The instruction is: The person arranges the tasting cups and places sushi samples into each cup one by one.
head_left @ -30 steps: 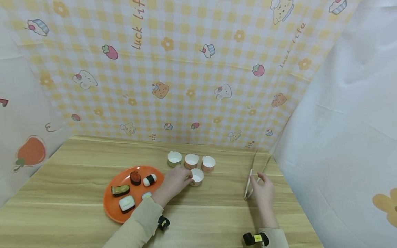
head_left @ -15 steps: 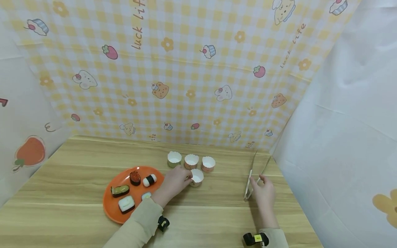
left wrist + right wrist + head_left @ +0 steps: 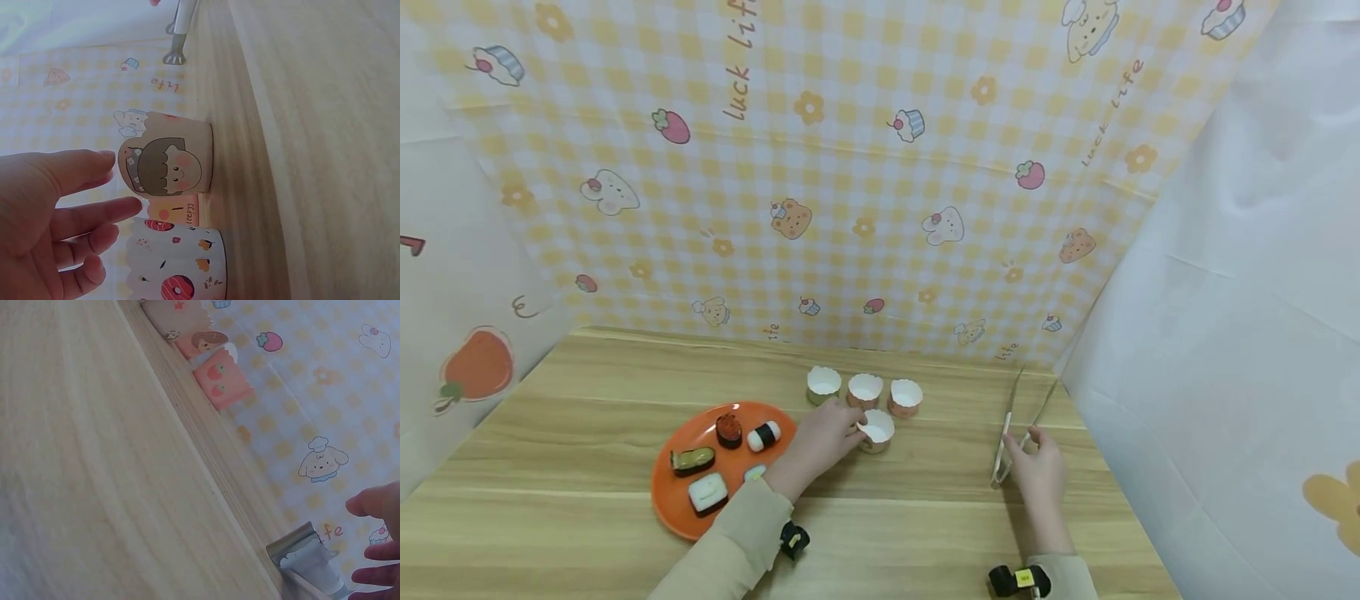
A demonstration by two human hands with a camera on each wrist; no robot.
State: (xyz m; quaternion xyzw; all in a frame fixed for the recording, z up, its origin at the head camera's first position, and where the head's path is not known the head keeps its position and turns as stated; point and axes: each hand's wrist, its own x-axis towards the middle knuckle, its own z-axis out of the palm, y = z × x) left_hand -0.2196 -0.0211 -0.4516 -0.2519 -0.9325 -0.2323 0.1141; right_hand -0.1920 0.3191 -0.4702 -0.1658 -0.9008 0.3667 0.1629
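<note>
My left hand [image 3: 823, 437] is at the near side of the front paper baking cup [image 3: 877, 435], thumb and index fingertips right at its scalloped rim and held apart. In the left wrist view this cup [image 3: 172, 165] stands upright, printed with a child's face. My right hand [image 3: 1040, 471] hovers around a pair of metal tongs [image 3: 1002, 450], which lie spread on the table with their hinge end towards me. The right wrist view shows the hinge end of the tongs [image 3: 306, 556] beside the parted thumb and fingers.
Behind the front cup stand a green cup [image 3: 823, 393] and two pink ones [image 3: 865, 400]. An orange plate [image 3: 664, 500] with several sushi pieces [image 3: 708, 493] lies left, partly under my left forearm. A patterned cloth [image 3: 850, 167] rises at the table's [image 3: 910, 533] back edge.
The head view has shifted very slightly. Both hands, the cups and the tongs stay in place.
</note>
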